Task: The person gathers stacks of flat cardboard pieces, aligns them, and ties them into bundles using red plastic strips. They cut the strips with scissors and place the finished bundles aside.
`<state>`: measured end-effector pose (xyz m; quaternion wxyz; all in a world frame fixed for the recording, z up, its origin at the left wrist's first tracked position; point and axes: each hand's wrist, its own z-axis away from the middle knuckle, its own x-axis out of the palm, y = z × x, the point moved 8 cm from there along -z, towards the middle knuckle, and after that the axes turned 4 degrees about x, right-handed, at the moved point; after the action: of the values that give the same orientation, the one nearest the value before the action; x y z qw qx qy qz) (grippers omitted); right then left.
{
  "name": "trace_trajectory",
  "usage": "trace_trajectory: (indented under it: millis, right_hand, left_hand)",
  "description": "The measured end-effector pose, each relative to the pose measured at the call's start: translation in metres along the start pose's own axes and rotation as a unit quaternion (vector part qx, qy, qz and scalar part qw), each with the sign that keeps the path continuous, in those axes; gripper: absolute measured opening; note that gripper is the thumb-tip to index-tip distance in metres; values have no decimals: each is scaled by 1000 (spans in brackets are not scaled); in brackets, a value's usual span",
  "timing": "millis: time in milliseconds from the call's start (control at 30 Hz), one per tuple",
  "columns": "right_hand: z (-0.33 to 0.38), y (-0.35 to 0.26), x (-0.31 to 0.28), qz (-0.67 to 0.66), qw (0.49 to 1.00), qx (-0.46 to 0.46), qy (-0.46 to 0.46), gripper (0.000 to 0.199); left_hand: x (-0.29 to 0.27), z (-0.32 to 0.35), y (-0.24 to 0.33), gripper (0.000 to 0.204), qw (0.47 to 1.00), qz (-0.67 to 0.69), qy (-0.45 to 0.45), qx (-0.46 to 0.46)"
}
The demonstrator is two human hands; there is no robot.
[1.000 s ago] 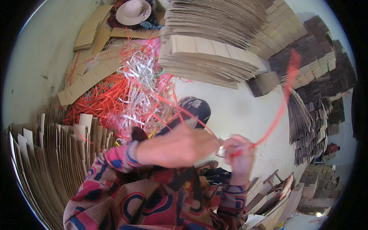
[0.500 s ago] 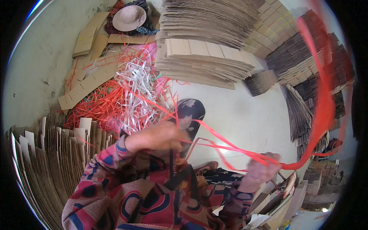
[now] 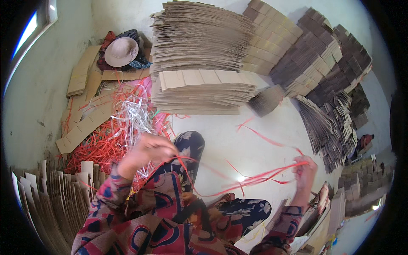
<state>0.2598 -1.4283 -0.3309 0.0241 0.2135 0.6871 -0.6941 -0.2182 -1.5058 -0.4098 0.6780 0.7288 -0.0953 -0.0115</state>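
My right hand [image 3: 306,174] is out to the right, fingers closed round a bunch of thin red plastic strips [image 3: 264,177]. Their loose ends trail leftward above the pale floor, and one strip curls up and away from the hand. On the left, my left hand [image 3: 146,153] is somewhat blurred, its fingertips pinched on a red strip that hangs down in a loop. Below and behind that hand lies a tangled heap of red strips [image 3: 100,148] with shiny white strips [image 3: 135,112] on top. My patterned sleeves and flowered trousers [image 3: 191,146] show beneath.
Tall stacks of flat cardboard [image 3: 199,40] stand ahead, with slotted cardboard pieces [image 3: 204,80] in front. More cardboard bundles [image 3: 304,46] line the right. Upright cardboard sheets [image 3: 55,204] crowd the lower left. A hat [image 3: 122,52] rests on clothes at the far left.
My hands have moved apart, the left one leftward and the right one slightly up and right. The red strips that swung high on the right now stretch between the hands. The view has shifted.
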Motion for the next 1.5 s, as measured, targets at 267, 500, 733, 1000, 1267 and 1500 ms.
trace_trajectory:
  millis: [267,500,733,1000,1267,1500]
  right_hand:
    - [114,-62,172,279,812,-424,-287,10]
    - [156,-93,187,277,780,-506,-243,20]
    - [157,-47,192,62,850,-308,-422,12]
    - [96,65,125,-171,953,-8,-249,24]
    - [69,120,56,-184,975,121,-29,41]
    - [57,145,2,-332,937,87,66,44]
  left_hand:
    - [120,-32,43,23,928,-146,-38,341]
    - [148,-46,13,45,950,-229,-131,167]
    - [158,-57,-14,33,929,350,-122,1]
    - [48,-102,14,24,912,385,106,95]
    - [-19,-117,30,24,917,335,143,164]
    - [-53,-129,33,25,926,309,129,175]
